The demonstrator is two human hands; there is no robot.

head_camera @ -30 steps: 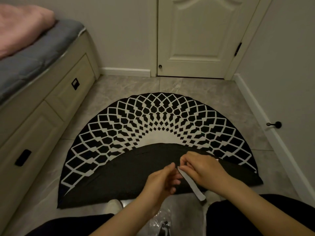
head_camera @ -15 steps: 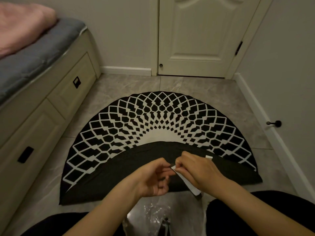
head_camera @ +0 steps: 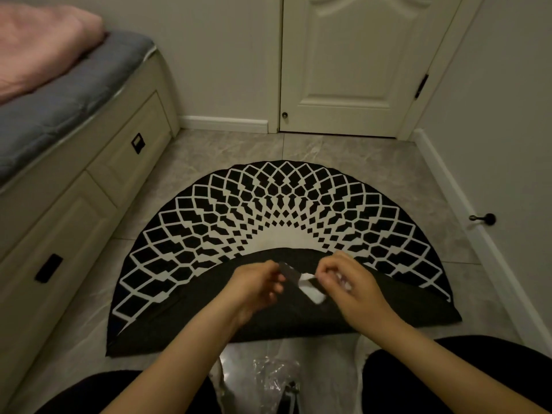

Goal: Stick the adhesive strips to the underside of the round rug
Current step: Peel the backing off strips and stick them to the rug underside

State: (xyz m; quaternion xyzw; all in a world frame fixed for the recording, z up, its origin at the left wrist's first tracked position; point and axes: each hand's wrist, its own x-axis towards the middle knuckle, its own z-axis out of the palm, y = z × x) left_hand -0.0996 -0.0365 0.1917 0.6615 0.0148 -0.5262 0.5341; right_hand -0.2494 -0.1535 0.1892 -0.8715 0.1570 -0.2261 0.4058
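The round black-and-white rug (head_camera: 277, 210) lies on the tiled floor with its near half folded over, so its dark underside (head_camera: 209, 318) faces up. Above that underside, my left hand (head_camera: 257, 283) pinches the dark end of an adhesive strip (head_camera: 291, 273). My right hand (head_camera: 346, 282) pinches the white backing (head_camera: 312, 292), which is partly pulled away from the strip and hangs down between the hands.
A clear plastic bag (head_camera: 268, 380) lies on the floor between my knees. A bed base with drawers (head_camera: 89, 180) runs along the left. A shut door (head_camera: 352, 64) stands ahead, and a wall with a door stop (head_camera: 485, 219) is on the right.
My hands have drawn apart and risen slightly. The white backing has peeled back from the strip, exposing a dark end in my left hand.
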